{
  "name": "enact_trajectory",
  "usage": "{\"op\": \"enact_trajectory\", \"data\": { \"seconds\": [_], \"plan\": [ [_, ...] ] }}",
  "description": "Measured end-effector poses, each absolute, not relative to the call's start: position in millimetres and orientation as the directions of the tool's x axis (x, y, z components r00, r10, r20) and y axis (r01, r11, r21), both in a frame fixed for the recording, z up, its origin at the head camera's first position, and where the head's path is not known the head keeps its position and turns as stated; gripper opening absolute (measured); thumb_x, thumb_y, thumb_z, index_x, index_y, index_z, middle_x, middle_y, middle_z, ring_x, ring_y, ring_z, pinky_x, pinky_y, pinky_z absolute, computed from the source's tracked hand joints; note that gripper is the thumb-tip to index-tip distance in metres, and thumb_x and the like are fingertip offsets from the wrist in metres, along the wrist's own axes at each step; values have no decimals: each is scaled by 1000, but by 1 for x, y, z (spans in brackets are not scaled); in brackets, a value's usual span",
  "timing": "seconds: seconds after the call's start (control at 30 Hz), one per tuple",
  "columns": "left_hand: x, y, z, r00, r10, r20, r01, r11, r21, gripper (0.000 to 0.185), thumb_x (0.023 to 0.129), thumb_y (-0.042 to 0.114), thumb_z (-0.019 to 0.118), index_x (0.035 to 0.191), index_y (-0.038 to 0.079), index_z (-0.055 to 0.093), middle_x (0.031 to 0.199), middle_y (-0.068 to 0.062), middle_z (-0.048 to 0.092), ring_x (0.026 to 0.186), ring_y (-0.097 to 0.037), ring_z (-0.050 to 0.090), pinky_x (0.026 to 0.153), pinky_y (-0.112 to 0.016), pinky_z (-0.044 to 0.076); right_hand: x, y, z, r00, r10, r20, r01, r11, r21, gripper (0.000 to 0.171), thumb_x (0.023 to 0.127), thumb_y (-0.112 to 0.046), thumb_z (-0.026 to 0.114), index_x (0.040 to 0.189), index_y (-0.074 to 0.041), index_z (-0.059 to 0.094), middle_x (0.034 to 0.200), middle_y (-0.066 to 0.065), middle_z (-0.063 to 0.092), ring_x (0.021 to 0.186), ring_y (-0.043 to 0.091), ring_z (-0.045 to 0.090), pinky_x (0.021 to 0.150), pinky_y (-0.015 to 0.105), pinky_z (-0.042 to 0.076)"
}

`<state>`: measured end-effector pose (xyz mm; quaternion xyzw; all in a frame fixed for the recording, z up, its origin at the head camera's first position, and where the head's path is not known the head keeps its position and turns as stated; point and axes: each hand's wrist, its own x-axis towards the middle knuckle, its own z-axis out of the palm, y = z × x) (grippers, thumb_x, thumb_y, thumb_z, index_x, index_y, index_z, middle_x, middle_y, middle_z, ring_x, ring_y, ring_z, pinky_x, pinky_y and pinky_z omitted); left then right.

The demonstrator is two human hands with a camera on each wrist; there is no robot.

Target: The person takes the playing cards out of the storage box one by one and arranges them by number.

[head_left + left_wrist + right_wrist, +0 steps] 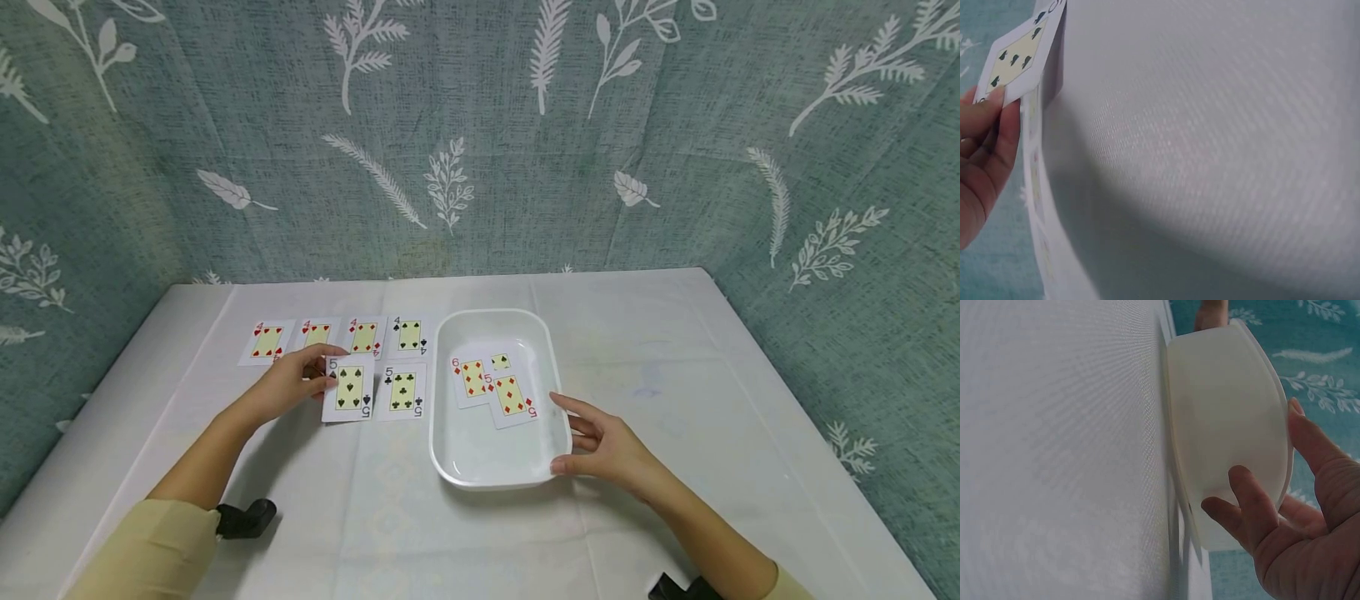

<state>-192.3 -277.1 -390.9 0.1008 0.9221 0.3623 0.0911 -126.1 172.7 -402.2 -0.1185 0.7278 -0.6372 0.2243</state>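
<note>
My left hand point(288, 383) pinches a five of spades card point(349, 389) by its left edge, thumb on its face. In the left wrist view the same card stands tilted near the white cloth. Right beside it lies a five of clubs point(402, 392). My right hand point(607, 442) holds the right side of a white tray point(487, 462), thumb at the rim and fingertips against the outer wall. Inside the tray are a six of diamonds point(472, 378), a five of diamonds point(512, 398) overlapping it, and a partly covered black card point(501, 361).
Behind the held card runs a row of fours, with a four of hearts point(267, 342) at its left end and a black four point(409, 335) nearest the tray. A white cloth point(675, 367) covers the table. Patterned teal fabric point(487, 250) encloses the back and sides.
</note>
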Motion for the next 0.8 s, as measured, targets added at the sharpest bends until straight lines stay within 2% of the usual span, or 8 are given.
{"op": "enact_trajectory", "data": {
  "seconds": [0.23,0.8],
  "plan": [
    [-197,-280,-395,-968,218,-122,87,753,652,49,84,7,69,130,3,52,90,-11,54,79,-22,49,64,-30,41,-126,173,-402,-870,-461,-176,115,156,-981,95,69,-15,84,148,-8,31,138,27,46,121,37,53,84,34,54],
    [-206,-281,-400,-958,260,-122,132,774,619,48,81,7,73,125,0,55,85,-9,52,75,-19,47,65,-32,40,-126,171,-400,-873,-456,-175,115,157,-981,95,69,-16,84,148,-8,31,138,27,46,121,37,53,84,34,54]
  ]
}}
